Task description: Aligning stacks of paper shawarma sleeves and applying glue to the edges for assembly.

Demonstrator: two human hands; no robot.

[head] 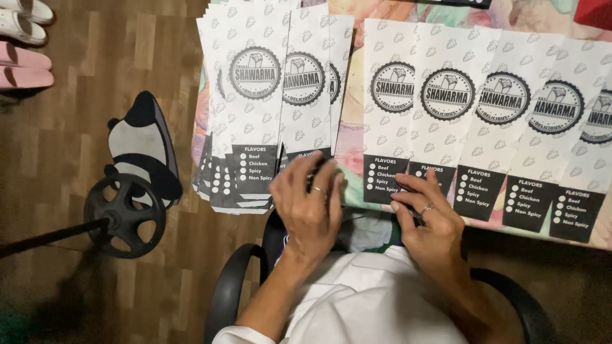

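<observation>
Patterned tabletop: left hand, right hand flat on paper sleeves.

One head-worn camera is looking almost straight down from above the seated person, facing toward twelve o'clock across the table edge. It is sitting close, taking in the table from ten to three o'clock and wooden floor from seven to eleven o'clock.
</observation>
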